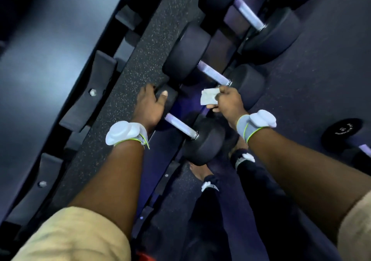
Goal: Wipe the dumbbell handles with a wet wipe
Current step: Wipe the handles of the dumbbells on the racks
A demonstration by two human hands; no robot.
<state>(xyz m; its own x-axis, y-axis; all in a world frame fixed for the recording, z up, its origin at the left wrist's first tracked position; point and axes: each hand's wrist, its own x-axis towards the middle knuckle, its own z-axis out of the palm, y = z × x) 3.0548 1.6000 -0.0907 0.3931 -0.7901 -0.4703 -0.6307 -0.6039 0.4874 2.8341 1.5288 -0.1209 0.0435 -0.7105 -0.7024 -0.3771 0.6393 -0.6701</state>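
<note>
Head view: left hand [149,106] grips one end weight of the nearest dumbbell [180,125] on the rack [217,45]. Right hand [228,102] pinches a crumpled wet wipe [208,99] just above its bare handle, with a second dumbbell [212,73] close behind.

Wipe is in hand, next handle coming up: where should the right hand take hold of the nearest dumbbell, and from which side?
Probably the bare metal handle of the nearest dumbbell, wrapped with the wet wipe from above: it lies exposed between two wide heads, and the left hand grips the far head.
</note>
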